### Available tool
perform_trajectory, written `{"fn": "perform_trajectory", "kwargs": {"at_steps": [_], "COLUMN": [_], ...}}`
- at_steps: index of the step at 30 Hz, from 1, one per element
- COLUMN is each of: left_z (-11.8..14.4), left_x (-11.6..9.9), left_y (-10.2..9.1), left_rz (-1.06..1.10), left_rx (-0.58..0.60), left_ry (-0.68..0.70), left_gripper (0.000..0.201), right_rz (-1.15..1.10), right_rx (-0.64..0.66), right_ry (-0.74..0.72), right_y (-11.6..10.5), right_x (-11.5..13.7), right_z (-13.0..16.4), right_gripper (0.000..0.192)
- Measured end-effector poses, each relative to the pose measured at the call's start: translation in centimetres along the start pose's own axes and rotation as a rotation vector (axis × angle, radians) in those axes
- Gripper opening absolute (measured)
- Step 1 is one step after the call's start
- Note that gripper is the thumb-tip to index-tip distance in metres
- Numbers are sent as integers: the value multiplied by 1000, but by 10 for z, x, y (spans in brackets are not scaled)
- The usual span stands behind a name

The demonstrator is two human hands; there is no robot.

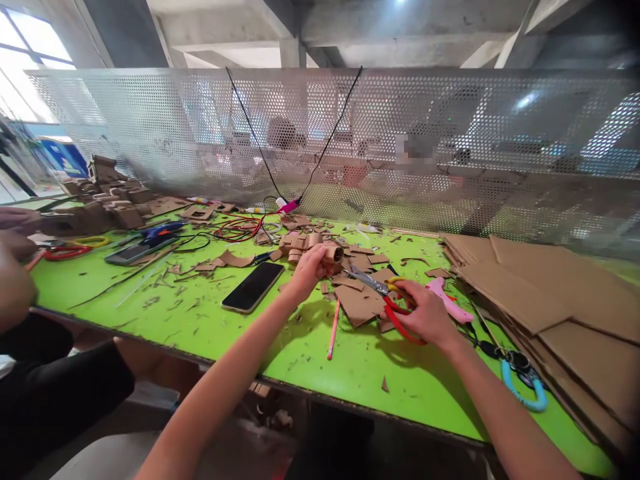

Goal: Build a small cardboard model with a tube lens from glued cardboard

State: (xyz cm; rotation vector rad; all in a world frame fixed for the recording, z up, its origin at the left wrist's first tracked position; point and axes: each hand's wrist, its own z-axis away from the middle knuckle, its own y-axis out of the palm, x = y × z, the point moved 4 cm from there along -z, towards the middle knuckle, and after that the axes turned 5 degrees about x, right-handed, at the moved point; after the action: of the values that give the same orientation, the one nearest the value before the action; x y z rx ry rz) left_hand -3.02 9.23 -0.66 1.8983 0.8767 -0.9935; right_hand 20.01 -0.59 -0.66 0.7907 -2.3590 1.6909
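At the far left edge of the frame another person's hand and dark sleeve rest by the green counter, well apart from the work in the middle. Moving right, a black phone lies flat on the counter, its long axis slanting from lower left to upper right, just left of the person's own left forearm.

The left hand sits a little left of centre, fingers closed around a small cardboard roll. The roll lies roughly level, its long axis running left to right, with its open end pointing right, toward the other hand. Below it a pink pencil lies on the counter, nearly upright in the frame, tip end toward the bottom.

Right of centre, the right hand grips red-handled scissors, fingers through or around the loops; the exact hold is partly hidden. The scissors' long axis runs from lower right to upper left, and the blades point up-left at the roll, the tips near it but apart. The blades look nearly closed. They hover over flat cardboard scraps.

So the roll lies up and left of the scissor tips; the left hand already has it, and the right hand is the nearer free approach.

Behind the right hand lies a pink glue gun, and a stack of cardboard sheets fills the right side.
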Motion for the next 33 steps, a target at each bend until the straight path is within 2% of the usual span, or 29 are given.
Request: {"fn": "perform_trajectory", "kwargs": {"at_steps": [3,6,9,21,33], "left_z": [1,5,7,8,6], "left_x": [1,-1,-2,1,7], "left_y": [1,3,5,12,3], "left_rz": [65,129,163,127,-26], "left_rx": [40,105,149,243,195], "left_ry": [19,29,17,73,145], "left_gripper": [37,44,47,36,39], "right_rz": [-26,-97,-157,-106,-32], "right_rx": [-5,3,7,53,114], "right_ry": [71,166,200,175,101], "right_y": [5,10,12,11,1], "right_x": [3,2,2,11,14], "right_z": [1,1,1,3,2], "right_gripper": [39,37,35,40,32]}}
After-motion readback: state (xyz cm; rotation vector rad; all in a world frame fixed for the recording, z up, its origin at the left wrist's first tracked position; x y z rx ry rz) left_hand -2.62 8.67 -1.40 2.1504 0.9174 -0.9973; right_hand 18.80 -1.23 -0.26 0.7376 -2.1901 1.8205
